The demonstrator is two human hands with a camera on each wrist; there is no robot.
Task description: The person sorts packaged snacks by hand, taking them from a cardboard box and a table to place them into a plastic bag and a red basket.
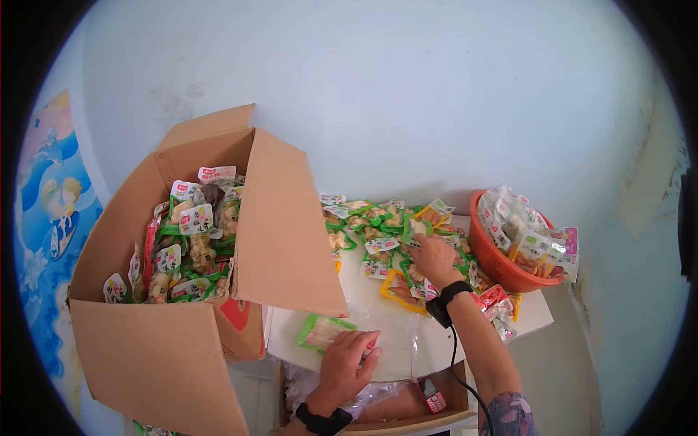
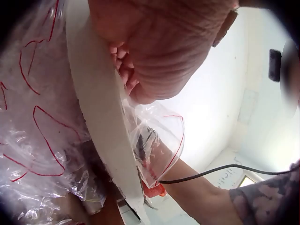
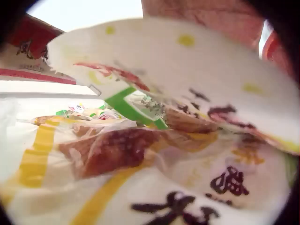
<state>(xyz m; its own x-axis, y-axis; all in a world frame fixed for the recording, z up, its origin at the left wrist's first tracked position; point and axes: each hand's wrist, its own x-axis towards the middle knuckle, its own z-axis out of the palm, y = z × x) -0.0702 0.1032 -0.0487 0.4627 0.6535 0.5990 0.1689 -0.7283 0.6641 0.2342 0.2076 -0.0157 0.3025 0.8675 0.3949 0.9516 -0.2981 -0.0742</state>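
Note:
My left hand [image 1: 347,367] is at the table's front edge, its fingers curled over the right end of a green-edged packet [image 1: 320,332]. A bit of red-and-white label shows between its index finger and thumb. In the left wrist view the left hand's palm [image 2: 161,42] hides most of its grip. My right hand [image 1: 436,260] reaches into a pile of green-edged packets [image 1: 378,216], its fingertips at a pale packet; whether they pinch it is unclear. A yellow-edged packet [image 1: 400,291] lies left of that wrist. Close packets [image 3: 112,150] fill the right wrist view.
An open cardboard box [image 1: 283,225] full of packets stands at left. At right, a red basket [image 1: 502,258] holds more packets. Clear plastic bags [image 2: 42,117] and a red phone [image 1: 432,396] lie in an open drawer below the tabletop. A cable hangs from the right wrist.

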